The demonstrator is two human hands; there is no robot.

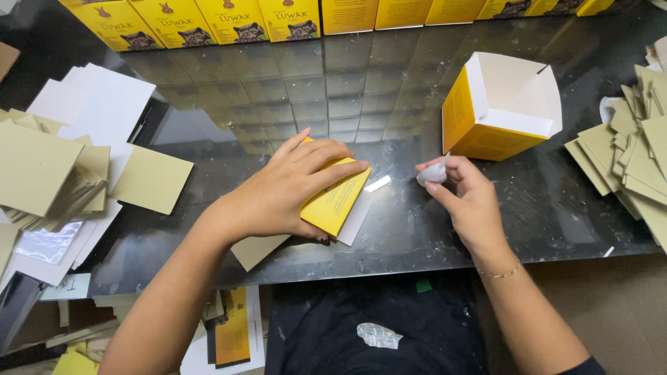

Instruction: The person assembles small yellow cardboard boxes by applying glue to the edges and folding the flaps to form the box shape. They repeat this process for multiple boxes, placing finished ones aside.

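Observation:
My left hand (285,189) presses flat on a folded yellow carton (338,200) lying on the dark glass table (389,229). A tan card flap (256,250) sticks out under my wrist, and a white flap shows at the carton's right edge. My right hand (464,198) pinches a small crumpled white strip (432,173) between thumb and fingers, just right of the carton. A short white strip (378,184) lies on the glass between my hands.
An open yellow box (501,107) with a white inside lies tipped behind my right hand. A row of yellow boxes (229,21) lines the far edge. Tan and white cards (69,167) are piled at left, tan cards (636,167) at right.

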